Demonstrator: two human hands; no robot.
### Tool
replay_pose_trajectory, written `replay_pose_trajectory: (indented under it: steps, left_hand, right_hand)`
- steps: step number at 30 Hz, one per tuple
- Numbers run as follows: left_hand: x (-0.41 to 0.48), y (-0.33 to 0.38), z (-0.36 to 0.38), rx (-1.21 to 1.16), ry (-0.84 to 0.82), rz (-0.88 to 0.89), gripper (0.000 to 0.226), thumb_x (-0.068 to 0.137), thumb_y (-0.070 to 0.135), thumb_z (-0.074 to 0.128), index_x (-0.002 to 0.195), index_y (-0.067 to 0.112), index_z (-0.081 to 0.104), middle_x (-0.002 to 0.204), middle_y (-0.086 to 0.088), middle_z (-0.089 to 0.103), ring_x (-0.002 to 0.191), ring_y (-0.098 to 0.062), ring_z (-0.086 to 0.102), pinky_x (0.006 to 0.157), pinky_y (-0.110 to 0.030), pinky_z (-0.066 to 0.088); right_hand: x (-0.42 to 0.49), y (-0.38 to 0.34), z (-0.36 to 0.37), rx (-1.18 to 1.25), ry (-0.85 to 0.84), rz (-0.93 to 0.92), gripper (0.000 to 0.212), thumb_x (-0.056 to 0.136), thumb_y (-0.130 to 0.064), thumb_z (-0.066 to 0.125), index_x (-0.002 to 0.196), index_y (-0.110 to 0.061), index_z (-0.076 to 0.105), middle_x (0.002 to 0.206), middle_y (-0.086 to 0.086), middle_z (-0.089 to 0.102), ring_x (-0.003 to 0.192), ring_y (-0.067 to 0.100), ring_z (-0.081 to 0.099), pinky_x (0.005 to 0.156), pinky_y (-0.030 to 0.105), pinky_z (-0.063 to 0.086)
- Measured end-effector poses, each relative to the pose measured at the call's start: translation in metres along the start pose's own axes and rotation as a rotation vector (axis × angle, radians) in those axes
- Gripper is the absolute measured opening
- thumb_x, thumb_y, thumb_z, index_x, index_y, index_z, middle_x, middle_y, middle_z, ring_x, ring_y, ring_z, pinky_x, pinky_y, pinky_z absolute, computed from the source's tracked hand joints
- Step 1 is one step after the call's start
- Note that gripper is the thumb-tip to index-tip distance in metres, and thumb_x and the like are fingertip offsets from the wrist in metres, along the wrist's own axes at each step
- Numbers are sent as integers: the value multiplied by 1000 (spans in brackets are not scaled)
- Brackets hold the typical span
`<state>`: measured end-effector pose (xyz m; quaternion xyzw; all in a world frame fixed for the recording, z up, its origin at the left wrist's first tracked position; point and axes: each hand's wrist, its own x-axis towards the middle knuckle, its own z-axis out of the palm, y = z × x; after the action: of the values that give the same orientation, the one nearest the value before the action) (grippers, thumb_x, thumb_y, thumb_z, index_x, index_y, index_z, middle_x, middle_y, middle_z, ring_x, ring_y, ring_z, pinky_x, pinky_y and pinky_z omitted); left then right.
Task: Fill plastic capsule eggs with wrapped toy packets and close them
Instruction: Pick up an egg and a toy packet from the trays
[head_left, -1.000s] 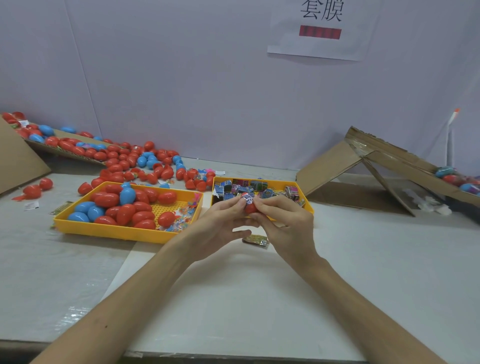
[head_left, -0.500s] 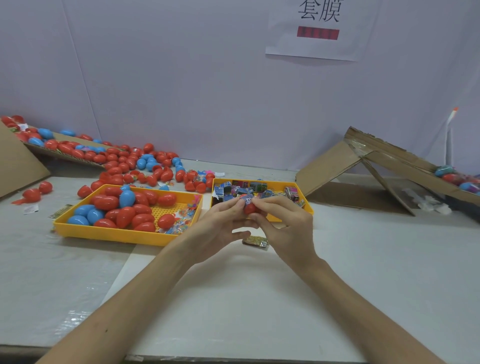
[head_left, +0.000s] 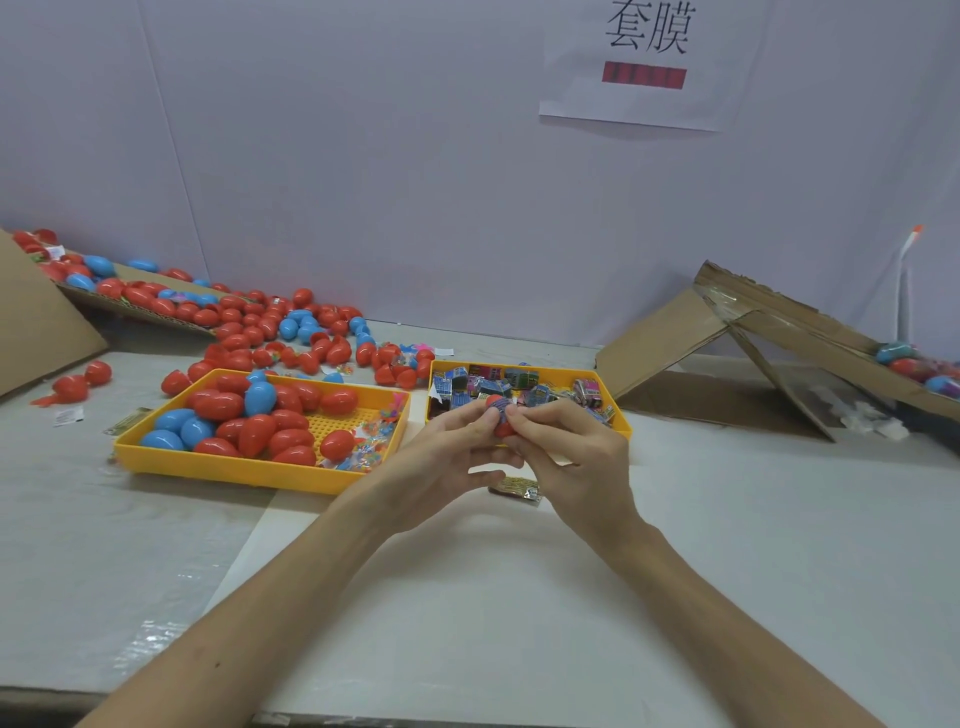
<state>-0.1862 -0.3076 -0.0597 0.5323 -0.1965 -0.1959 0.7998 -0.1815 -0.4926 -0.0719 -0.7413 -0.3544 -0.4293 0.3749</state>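
"套膜" on the wall paper sign

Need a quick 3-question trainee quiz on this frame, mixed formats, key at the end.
1. True or false: the capsule egg gripped between the left hand and the right hand is blue.
2. Fill in: the left yellow tray holds red eggs and ____ eggs.
3. The loose packet lies: A in the left yellow tray; B on the table under the hands; C inside the capsule egg.
Key: 1 false (it is red); 2 blue; 3 B.
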Motion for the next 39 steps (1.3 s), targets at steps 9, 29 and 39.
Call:
replay_pose_trajectory:
  steps: [9, 29, 39]
  left_hand:
    - [1, 1, 2, 58, 25, 7, 40, 102, 38, 56, 129, 9, 61, 122, -16, 70, 89, -21, 65, 84, -33, 53]
    - [3, 1, -4, -3, 127, 60, 29, 102, 24, 55, 126, 22, 71, 120, -6, 72, 111, -23, 70, 88, -27, 57]
    - [3, 10, 0, 231, 332, 165, 25, 105, 19, 53, 123, 5, 62, 90, -11, 69, 74, -21, 66, 73, -29, 57]
  right_hand:
    - [3, -2, -1, 33, -96, 91, 51, 80, -2, 80, 128, -14, 67, 112, -3, 65, 102, 6, 63, 88, 20, 52]
    - [7, 2, -2, 146, -93, 167, 40, 79, 3, 71, 113, -18, 73, 110, -10, 64, 106, 15, 65, 77, 29, 58]
    - [12, 3, -5, 573, -66, 783, 24, 90, -8, 74, 112, -11, 65, 98, 13, 72, 86, 22, 73, 74, 33, 58]
